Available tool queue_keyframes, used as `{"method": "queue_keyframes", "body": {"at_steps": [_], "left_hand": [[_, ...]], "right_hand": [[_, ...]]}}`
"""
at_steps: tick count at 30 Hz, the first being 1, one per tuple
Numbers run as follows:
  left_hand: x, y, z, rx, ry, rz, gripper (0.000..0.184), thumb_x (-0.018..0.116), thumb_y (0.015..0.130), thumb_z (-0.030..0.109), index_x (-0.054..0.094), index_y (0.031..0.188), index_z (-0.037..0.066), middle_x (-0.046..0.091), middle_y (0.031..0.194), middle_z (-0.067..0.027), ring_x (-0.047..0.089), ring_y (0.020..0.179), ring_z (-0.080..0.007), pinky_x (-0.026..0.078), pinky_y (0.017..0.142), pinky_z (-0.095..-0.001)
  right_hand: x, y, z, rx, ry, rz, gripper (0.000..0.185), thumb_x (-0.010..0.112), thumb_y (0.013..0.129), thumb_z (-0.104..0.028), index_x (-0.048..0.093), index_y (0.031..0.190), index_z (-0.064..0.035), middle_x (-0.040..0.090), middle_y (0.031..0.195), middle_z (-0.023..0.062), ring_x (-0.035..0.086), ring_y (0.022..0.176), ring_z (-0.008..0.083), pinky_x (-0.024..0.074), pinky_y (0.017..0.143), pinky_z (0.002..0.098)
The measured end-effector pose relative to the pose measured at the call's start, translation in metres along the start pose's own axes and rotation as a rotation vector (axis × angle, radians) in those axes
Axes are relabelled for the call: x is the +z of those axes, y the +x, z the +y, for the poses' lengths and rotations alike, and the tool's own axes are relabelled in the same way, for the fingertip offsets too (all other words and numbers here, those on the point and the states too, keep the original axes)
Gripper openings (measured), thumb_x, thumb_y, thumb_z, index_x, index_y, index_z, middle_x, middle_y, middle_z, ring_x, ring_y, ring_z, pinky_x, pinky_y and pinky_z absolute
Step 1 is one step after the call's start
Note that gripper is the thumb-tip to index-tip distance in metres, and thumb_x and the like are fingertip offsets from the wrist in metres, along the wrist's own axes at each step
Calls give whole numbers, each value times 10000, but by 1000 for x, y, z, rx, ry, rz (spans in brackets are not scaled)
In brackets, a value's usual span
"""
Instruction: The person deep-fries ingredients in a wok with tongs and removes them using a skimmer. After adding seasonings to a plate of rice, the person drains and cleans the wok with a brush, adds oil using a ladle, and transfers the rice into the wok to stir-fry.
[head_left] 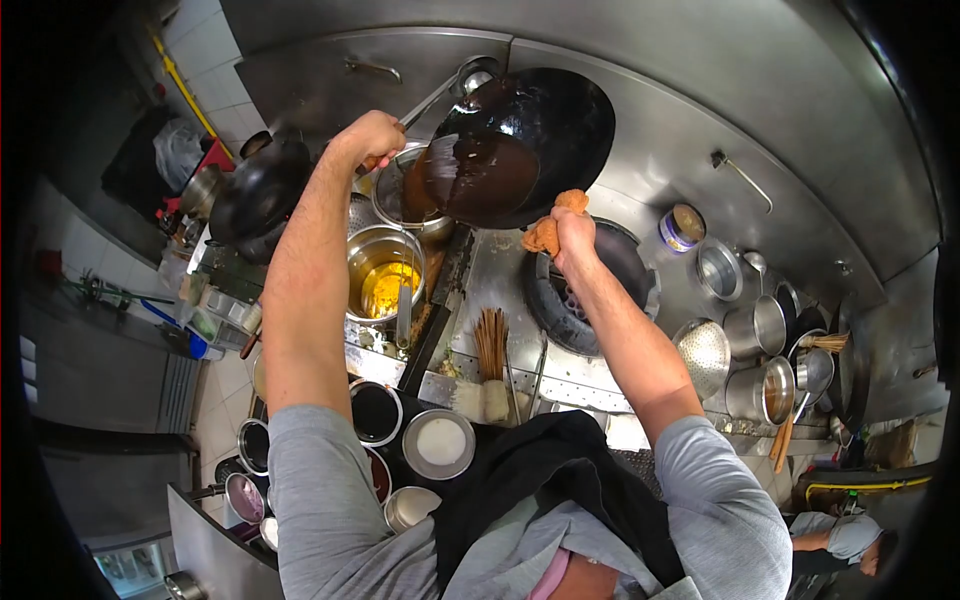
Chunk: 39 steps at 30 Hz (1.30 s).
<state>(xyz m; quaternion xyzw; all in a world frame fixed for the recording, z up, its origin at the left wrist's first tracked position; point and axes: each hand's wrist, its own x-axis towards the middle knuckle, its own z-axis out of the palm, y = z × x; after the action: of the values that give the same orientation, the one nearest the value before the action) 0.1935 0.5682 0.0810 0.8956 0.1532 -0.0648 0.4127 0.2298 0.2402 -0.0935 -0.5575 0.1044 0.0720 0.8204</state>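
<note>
In the head view, my right hand [575, 236] is closed around an orange cloth [543, 238] against the near rim of a black wok [570, 120]. The wok is raised and tilted to the left, with brown liquid [490, 175] at its lower edge, over a metal pot with a strainer [384, 192]. My left hand [372, 142] grips the wooden handle of a ladle [430, 104]. The ladle's bowl is up beside the wok's far rim. Just below the strainer stands a pot of yellow oil [386, 285].
A burner ring [560, 315] lies under my right forearm. A bamboo brush [491, 350] stands near the counter's front. Metal pots [755, 325] and a perforated strainer [703, 357] crowd the right; another wok [260, 200] sits left. Seasoning bowls [439, 444] are close to my body. Another person [840, 535] is at lower right.
</note>
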Motion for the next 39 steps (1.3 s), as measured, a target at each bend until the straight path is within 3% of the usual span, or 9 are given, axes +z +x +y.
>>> {"method": "queue_keyframes", "body": {"at_steps": [13, 17, 20, 22, 23, 26, 34, 38, 39], "left_hand": [[-3, 1, -16, -42, -85, 24, 15, 568, 821, 45, 562, 812, 55, 491, 589, 4, 471, 429, -105, 349, 369, -287], [0, -6, -18, -39, -112, 68, 60, 548, 803, 25, 553, 835, 76, 450, 581, 20, 416, 403, -81, 277, 345, -264], [1, -11, -20, -37, -116, 101, 60, 543, 802, 24, 538, 812, 83, 445, 578, 21, 425, 404, -80, 271, 342, -263], [1, -9, -24, -40, -150, 92, 44, 557, 816, 24, 548, 844, 57, 476, 603, 0, 453, 428, -107, 328, 363, -297], [1, -9, -27, -43, -167, 88, 43, 563, 823, 25, 552, 860, 44, 492, 615, -11, 467, 439, -120, 357, 374, -315], [6, -16, -30, -34, -219, 146, 101, 528, 804, 20, 487, 754, 98, 454, 582, 13, 440, 398, -91, 262, 328, -271], [31, -40, -50, -3, -375, 277, 100, 565, 834, 42, 504, 767, 83, 485, 603, -7, 474, 439, -115, 326, 358, -304], [58, -48, -67, 10, -482, 366, 65, 571, 842, 39, 575, 907, 34, 533, 645, -36, 511, 446, -137, 375, 373, -310], [63, -53, -67, 32, -492, 400, 30, 588, 852, 45, 562, 854, 31, 521, 618, -25, 497, 446, -131, 384, 400, -311]], "right_hand": [[19, -1, -10, -66, -87, 14, 273, 528, 850, 30, 454, 1113, 37, 587, 874, 151, 653, 703, 283, 592, 607, 458], [21, 6, -7, -112, -179, 60, 349, 635, 794, -24, 544, 1120, 58, 627, 982, 149, 661, 836, 267, 556, 697, 397], [24, 14, -2, -174, -290, 95, 350, 660, 782, -53, 574, 1102, 59, 649, 1008, 157, 663, 884, 268, 539, 765, 387], [32, 11, -6, -198, -340, 118, 349, 670, 772, -66, 589, 1089, 56, 661, 1012, 160, 662, 910, 271, 525, 808, 380], [34, 12, -7, -220, -376, 120, 361, 674, 767, -79, 590, 1090, 56, 668, 1002, 167, 665, 913, 283, 523, 817, 386], [40, 13, -7, -296, -515, 146, 403, 684, 747, -124, 593, 1098, 52, 686, 980, 193, 674, 931, 323, 518, 848, 405], [72, -29, -24, -546, -928, 257, 464, 664, 724, -176, 583, 1149, -10, 697, 961, 270, 671, 951, 453, 514, 886, 489], [79, -41, -17, -672, -1046, 214, 385, 674, 732, -165, 548, 1061, -11, 689, 895, 269, 666, 884, 466, 520, 820, 523], [78, -43, -15, -694, -1060, 192, 363, 693, 732, -170, 536, 1017, -8, 683, 888, 267, 663, 886, 460, 517, 809, 526]]}}
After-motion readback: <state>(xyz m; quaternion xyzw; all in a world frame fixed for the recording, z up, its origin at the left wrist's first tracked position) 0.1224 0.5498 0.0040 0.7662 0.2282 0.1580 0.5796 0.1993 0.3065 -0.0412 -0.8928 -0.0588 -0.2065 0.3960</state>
